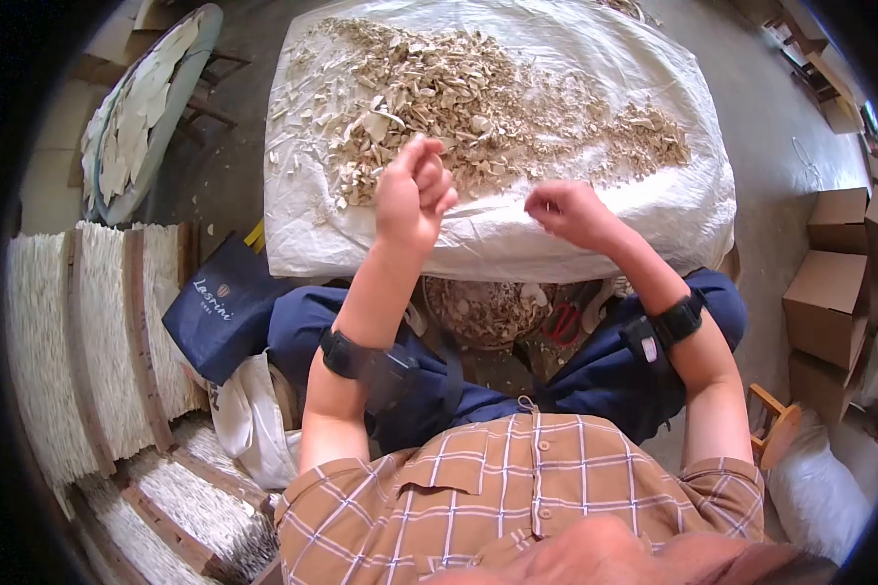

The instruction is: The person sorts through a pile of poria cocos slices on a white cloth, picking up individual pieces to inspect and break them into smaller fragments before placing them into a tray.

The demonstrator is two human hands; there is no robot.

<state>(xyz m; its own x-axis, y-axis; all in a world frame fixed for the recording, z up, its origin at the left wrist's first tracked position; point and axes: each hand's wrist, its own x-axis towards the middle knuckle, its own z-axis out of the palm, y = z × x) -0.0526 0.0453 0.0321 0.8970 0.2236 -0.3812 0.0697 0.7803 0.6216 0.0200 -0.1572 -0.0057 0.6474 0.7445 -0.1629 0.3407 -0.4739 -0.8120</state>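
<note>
My left hand (415, 195) is raised over the near edge of the cloth-covered table (654, 216), its fingers curled; whether it holds anything small I cannot make out. To its right, my right hand (571, 212) hangs above the white cloth with its fingertips pinched together, and a tiny pale bit seems to show at them. Beyond both hands lies a wide heap of dry, pale brown and cream flakes (449, 88). Larger whitish pieces lie in the heap just behind my left hand.
Below the table edge, a round container (488, 310) of flakes stands beside red-handled scissors (563, 322). A dark blue bag (219, 307) and stacked white sheets (107, 341) are at left. Cardboard boxes (824, 297), a wooden stool (780, 429) and a white sack (818, 483) stand at right.
</note>
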